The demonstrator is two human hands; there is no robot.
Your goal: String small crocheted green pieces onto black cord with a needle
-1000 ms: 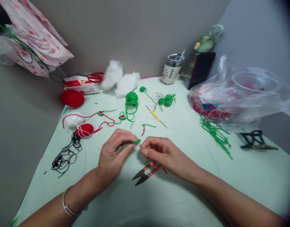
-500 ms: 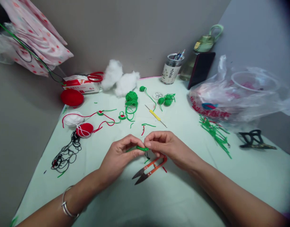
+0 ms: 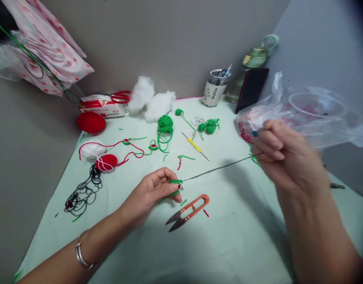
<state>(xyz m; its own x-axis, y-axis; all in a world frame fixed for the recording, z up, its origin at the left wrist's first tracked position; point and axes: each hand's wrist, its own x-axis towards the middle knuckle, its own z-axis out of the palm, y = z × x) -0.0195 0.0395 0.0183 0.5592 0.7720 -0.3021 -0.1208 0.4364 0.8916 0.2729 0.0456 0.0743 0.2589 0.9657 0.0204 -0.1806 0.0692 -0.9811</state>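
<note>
My left hand pinches a small green crocheted piece with a bit of red at its edge, partly covered by the thumb. From that piece a black thread runs taut up to the right. Its far end goes into my right hand, which is closed and raised, slightly blurred; whether a needle is inside the fingers cannot be seen. Orange thread snips lie on the table just below my left fingertips, blades apart. Short green and red yarn scraps are scattered near them.
Beyond the hands lie a yellow-handled crochet hook, green yarn and small green balls. On the left are red yarn, tangled black yarn and two small crocheted pieces. White stuffing, a pen jar and a plastic bag stand behind.
My right hand has moved away from the crocheted piece, up and to the right, drawing the black thread out straight. The left hand keeps its hold, with the piece turned a little.
</note>
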